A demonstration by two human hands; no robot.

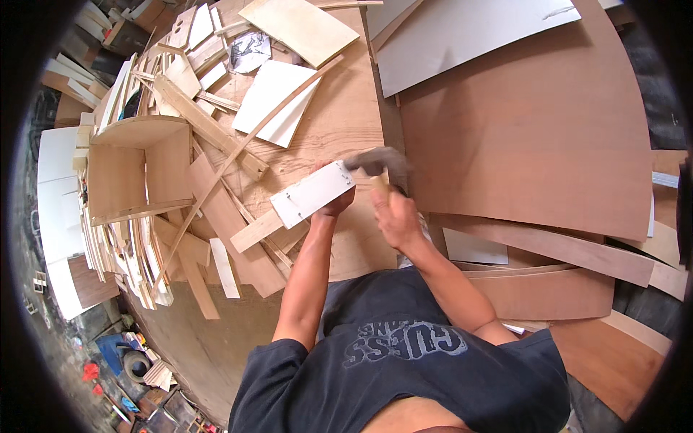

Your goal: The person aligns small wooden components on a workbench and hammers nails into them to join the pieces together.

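My left hand (339, 203) grips a small wooden piece from beneath and behind. A white rectangular board (309, 196) forms its upper face, with several nails (289, 195) standing along both short ends. Out from under its lower left end runs a pale wooden strip (257, 230). The fingers on the far side are mostly hidden by the board. Closed round a short wooden handle, my right hand (396, 219) holds a hammer (368, 160). Its dark head, blurred by motion, is at the board's upper right corner; whether it touches a nail I cannot tell.
Offcuts and strips crowd the left of the plywood worktop (346, 108), with a long thin lath (245, 144) lying across them. An open wooden box (141, 169) stands among them. Large brown sheets (520, 130) lean at the right, and a white sheet (469, 43) overlaps them.
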